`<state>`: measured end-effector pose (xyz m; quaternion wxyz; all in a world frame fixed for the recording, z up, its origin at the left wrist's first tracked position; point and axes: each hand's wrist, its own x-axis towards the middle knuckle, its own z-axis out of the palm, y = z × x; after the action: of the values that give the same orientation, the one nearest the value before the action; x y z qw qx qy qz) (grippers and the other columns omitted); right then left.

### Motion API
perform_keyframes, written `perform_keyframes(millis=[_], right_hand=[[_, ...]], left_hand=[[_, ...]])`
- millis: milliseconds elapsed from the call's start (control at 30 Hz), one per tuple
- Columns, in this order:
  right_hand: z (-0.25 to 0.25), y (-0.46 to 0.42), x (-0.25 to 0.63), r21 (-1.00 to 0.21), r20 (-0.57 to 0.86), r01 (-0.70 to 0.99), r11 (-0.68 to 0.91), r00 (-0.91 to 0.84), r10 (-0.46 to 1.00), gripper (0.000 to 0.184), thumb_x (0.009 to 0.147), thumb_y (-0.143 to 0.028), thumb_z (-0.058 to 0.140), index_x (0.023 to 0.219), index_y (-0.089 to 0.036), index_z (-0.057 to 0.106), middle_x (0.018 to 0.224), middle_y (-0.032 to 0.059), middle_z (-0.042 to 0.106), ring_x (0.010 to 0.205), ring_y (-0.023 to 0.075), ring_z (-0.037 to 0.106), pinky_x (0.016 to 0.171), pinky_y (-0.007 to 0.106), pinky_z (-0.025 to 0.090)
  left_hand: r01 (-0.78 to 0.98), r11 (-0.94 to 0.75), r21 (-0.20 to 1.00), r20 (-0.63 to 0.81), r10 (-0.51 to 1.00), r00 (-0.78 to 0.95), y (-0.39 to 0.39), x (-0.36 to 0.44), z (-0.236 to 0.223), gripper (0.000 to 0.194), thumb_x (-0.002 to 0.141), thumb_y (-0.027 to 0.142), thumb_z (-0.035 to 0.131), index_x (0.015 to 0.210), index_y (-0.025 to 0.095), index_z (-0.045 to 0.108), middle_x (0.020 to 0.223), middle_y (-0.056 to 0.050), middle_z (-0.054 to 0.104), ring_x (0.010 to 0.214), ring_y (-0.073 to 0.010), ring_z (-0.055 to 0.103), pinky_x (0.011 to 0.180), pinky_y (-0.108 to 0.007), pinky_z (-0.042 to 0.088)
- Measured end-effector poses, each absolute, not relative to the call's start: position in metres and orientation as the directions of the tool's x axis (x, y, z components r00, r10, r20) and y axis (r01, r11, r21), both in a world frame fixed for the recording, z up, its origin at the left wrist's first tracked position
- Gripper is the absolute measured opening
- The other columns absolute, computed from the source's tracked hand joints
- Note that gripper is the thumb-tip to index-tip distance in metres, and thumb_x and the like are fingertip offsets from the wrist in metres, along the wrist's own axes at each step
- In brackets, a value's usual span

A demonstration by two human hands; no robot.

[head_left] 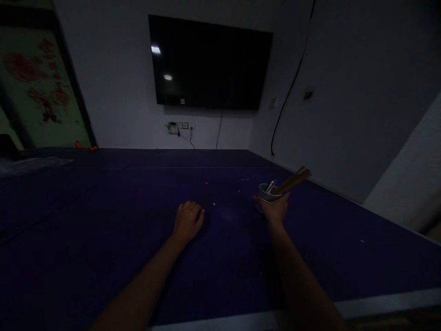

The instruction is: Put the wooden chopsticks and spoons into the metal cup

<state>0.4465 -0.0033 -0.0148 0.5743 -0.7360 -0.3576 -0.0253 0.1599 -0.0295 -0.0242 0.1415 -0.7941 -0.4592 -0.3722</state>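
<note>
A dark blue tabletop (138, 193) with a pale front edge (213, 320) fills a dim room, running back to pale walls (113, 78). There is one wall-mounted television (212, 62), one black cable (292, 82) down the right wall, and one panel with red markings (41, 87) at far left. White specks (214, 204) dot the surface, too small to count surely. One cup (265, 195) stands right of centre, carrying wooden sticks (292, 180), overlapping beyond counting, and a slim white item (270, 186). The right hand (276, 210) wraps the cup's near side, fingers and thumb around it; the left hand (188, 221) rests on the tabletop, loosely curled, its palm hidden, so I cannot tell whether it holds anything
</note>
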Motion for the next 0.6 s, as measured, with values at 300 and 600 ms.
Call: perform_keyframes(millis=[300,600], right_hand=[[0.023,-0.035,0.386,-0.389,0.917,0.914,0.113,0.372,0.146,0.079,0.08,-0.043,0.053,0.142,-0.011,0.017,0.145,0.0221,0.023,0.134,0.0349,0.022,0.101,0.058,0.026],[-0.01,-0.042,0.303,-0.204,0.617,0.711,0.673,-0.44,0.652,0.077,0.064,0.002,0.041,0.137,-0.024,0.038,0.137,0.0058,0.046,0.129,0.0194,0.036,0.104,0.041,0.032]], left_hand=[[0.814,-0.539,0.216,0.709,0.66,0.248,-0.028,0.164,-0.027,0.026,0.088,0.032,0.042,0.101,0.016,0.058,0.099,-0.009,0.062,0.096,-0.0215,0.054,0.081,-0.036,0.042],[0.551,-0.82,0.156,0.669,0.498,0.551,-0.038,0.181,-0.031,0.043,0.073,0.013,0.05,0.117,0.013,0.054,0.114,-0.014,0.06,0.11,-0.0247,0.052,0.09,-0.04,0.043]])
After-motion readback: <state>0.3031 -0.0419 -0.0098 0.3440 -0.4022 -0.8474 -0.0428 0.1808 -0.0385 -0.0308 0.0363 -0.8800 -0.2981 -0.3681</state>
